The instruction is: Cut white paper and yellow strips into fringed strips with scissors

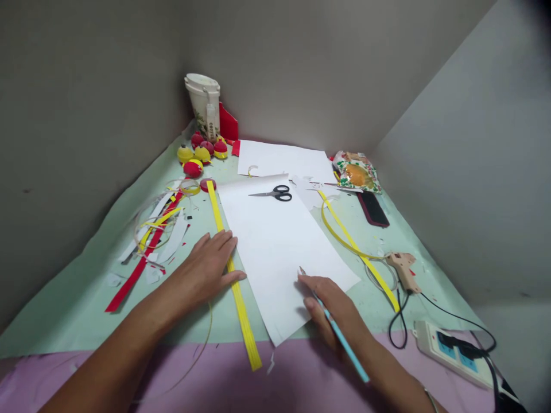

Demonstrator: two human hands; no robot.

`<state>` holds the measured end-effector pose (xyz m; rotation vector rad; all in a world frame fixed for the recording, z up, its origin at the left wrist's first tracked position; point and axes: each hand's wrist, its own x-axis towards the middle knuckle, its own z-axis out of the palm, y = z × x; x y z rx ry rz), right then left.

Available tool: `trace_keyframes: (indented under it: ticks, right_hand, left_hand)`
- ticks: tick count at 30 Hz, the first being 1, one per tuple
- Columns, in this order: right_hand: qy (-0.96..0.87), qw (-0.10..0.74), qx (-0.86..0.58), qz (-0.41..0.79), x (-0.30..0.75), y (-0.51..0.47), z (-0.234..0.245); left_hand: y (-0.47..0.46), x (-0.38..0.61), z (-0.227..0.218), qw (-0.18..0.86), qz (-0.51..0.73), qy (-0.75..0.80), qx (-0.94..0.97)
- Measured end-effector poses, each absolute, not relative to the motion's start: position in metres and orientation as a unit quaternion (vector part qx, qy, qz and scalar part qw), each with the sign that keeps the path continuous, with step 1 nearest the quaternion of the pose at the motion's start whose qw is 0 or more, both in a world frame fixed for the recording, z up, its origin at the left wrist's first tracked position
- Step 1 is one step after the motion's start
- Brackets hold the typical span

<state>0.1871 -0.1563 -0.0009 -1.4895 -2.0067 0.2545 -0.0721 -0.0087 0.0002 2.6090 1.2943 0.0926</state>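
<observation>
My left hand (210, 263) lies flat across a yellow strip (241, 312) with lengthwise lines, its thumb stretched out apart from the fingers. The strip runs along the left side of a white sheet of paper (282, 246). Between the fingers of my right hand (333, 307) is a light blue pencil (344, 342), its tip over the lower part of the sheet; whether it touches the paper I cannot tell. Black-handled scissors (275, 194) rest on the sheet's upper part, blades pointing left. The sheet's far edge curls up slightly.
On the left lie paper scraps and a red strip (138, 281). Red and yellow balls (193, 168) sit before a white cup (202, 100). To the right are a yellow strip (374, 278), a glue gun (403, 271), a phone (372, 209), a packet (357, 175) and a power strip (451, 353).
</observation>
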Motion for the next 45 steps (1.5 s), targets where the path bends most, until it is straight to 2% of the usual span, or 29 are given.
trace_keyframes:
  ticks: [7,10,13,22,45]
  right_hand:
    - [-0.674,0.352,-0.576,0.3,0.165,-0.106,0.061]
    - [-0.63,0.345,-0.577,0.389,0.152,-0.073,0.056]
    - [-0.598,0.352,-0.582,0.424,0.143,-0.048,0.039]
    - [-0.564,0.441,-0.573,0.398,0.135,-0.033,-0.005]
    - [-0.596,0.402,-0.582,0.379,0.132,-0.037,-0.008]
  left_hand:
    - [-0.01,-0.068,0.001,0.115,0.018,0.446,0.888]
    - [-0.012,-0.068,0.003,0.127,0.016,0.454,0.882]
    - [-0.012,-0.068,0.003,0.133,0.022,0.457,0.879]
    - [-0.01,-0.067,-0.006,0.115,0.023,0.46,0.88]
    - [-0.01,-0.068,-0.004,0.123,0.018,0.46,0.879]
